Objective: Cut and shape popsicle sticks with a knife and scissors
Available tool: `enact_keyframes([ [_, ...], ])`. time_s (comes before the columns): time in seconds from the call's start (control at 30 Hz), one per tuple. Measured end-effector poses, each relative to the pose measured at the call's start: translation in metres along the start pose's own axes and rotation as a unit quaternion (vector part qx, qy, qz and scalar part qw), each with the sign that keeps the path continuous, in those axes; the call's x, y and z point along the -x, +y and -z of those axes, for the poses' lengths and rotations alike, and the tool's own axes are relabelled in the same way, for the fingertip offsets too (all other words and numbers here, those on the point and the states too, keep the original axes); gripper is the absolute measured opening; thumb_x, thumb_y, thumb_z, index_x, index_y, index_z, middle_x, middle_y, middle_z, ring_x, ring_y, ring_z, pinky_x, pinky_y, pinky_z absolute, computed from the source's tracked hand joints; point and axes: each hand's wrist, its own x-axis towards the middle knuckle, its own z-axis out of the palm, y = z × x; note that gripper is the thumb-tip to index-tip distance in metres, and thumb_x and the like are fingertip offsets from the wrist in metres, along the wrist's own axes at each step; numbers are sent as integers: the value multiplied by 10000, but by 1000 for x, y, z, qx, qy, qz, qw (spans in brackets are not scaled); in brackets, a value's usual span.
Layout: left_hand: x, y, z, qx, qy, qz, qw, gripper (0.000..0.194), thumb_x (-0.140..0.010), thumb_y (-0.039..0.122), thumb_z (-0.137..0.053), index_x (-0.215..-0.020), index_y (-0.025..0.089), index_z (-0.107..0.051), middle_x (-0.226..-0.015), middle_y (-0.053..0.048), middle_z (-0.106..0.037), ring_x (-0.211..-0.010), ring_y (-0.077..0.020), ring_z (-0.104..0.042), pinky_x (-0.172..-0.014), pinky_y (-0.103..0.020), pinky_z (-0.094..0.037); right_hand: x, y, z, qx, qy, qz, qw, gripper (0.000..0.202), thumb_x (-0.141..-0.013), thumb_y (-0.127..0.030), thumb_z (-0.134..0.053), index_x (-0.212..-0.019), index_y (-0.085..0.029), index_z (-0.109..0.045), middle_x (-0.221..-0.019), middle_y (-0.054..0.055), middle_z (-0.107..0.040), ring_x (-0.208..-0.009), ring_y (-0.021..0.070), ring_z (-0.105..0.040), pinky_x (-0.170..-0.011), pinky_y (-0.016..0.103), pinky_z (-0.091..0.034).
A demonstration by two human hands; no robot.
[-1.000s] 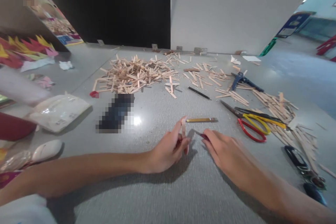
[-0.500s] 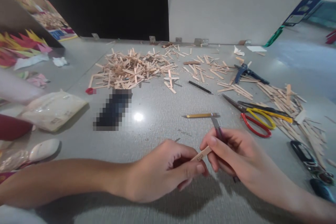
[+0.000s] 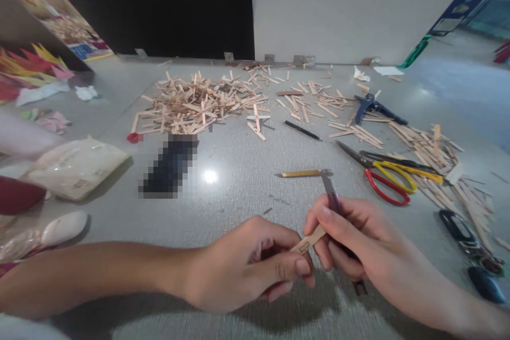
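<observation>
Your two hands are close together over the near part of the counter (image 3: 235,191), both closed on one small wooden stick (image 3: 307,243) that bears a dark printed mark. Your left hand (image 3: 247,268) pinches its left end between thumb and fingers; your right hand (image 3: 358,239) grips the right end and also holds a flat-bladed tool with a purple handle (image 3: 333,202), its blade pointing away from you. Just beyond lies a yellow pencil (image 3: 303,173), with a black pen (image 3: 302,130) farther off. Scissors (image 3: 365,163) with red and yellow handles rest to the right, and a heap of wooden sticks (image 3: 199,103) spreads at the far left.
</observation>
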Motion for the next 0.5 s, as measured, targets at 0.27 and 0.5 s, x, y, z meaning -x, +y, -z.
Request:
enact_keyframes([
  [0.27,-1,1,0,-44,42,-13,998,513,-1080,647,-649,-908,166,-605,-639,77,-488,-528,-63,-386,-468,-169,-298,-5,3,0,46,39,15,998,432,-1023,-576,-676,-775,-224,-643,-571,-82,-475,-452,82,-274,-392,237,-203],
  [0.5,0,2,-2,-66,57,5,996,436,-1120,596,-594,-1067,165,-639,-646,82,-505,-533,-68,-400,-483,-163,-322,-5,3,2,79,68,46,994,374,-1045,-501,-640,-817,-206,-670,-584,-68,-526,-459,81,-319,-399,232,-226],
])
